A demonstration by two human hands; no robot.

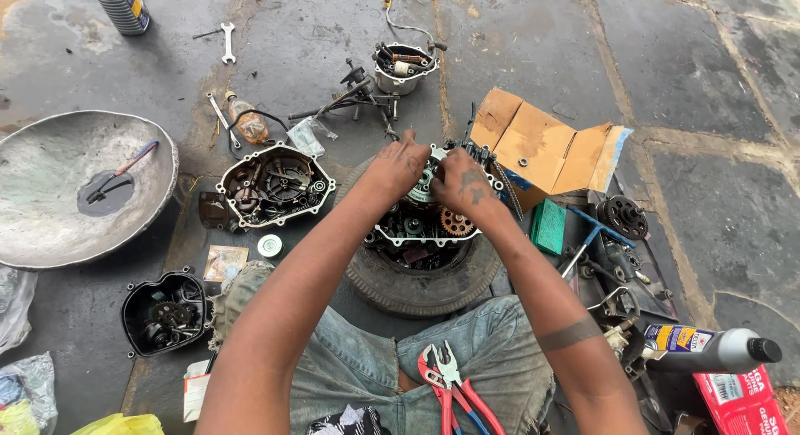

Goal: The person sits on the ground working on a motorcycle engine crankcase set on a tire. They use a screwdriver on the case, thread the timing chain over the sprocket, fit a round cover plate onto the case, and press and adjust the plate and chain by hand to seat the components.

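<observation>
An opened engine case (417, 235) with gears inside rests on a small rubber tyre (417, 289) on the stone floor in front of me. My left hand (396, 167) and my right hand (461, 183) meet over its far side, both gripping a round metal part (427, 178) set in the case. A brass-coloured gear (456, 223) shows just below my right hand. What my fingers do under the part is hidden.
A dished metal pan (50, 193) with a brush lies left. An engine cover (273, 185), a black cover (163, 312), an opened cardboard box (546, 147), a spanner (227, 42), red-handled pliers (450, 385), a grey oil bottle (717, 347) and loose parts surround me.
</observation>
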